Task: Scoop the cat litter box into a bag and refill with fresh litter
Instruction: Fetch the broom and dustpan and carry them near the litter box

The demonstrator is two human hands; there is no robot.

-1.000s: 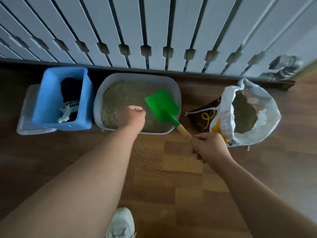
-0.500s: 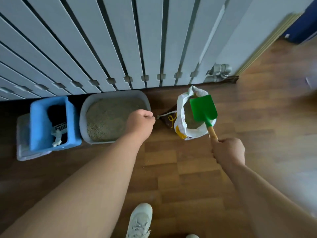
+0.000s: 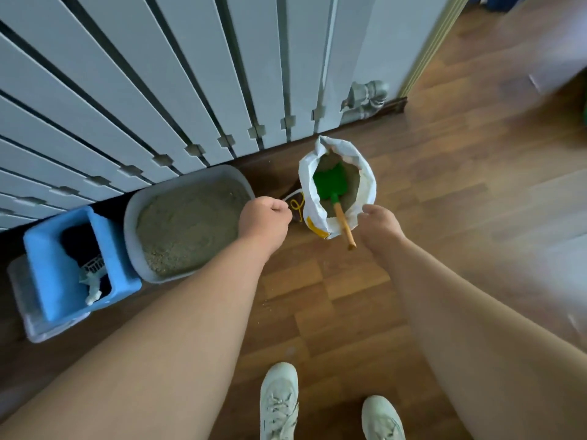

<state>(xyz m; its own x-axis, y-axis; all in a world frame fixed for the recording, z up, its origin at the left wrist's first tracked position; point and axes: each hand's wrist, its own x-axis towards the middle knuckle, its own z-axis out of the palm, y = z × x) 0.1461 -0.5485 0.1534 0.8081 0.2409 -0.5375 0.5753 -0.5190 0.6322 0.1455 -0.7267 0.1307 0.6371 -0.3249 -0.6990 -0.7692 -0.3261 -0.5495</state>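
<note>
In the white litter bag [image 3: 309,198] at right, the green scoop [image 3: 330,182] now stands blade-down in fresh litter, its handle leaning near. The right hand [image 3: 379,225] has let go, fingers loose beside the handle. The left hand [image 3: 265,217] stays an empty-looking fist by the filled litter box [image 3: 129,223].

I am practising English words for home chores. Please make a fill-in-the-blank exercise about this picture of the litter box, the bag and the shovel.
1. The ___ shovel stands with its blade in the white bag.
2. The litter box lies between the bag and the ___ bin.
3. The left hand is closed into a ___.
4. The right hand, fingers loose, is beside the shovel's wooden ___.
Missing words: green; blue; fist; handle.
</note>
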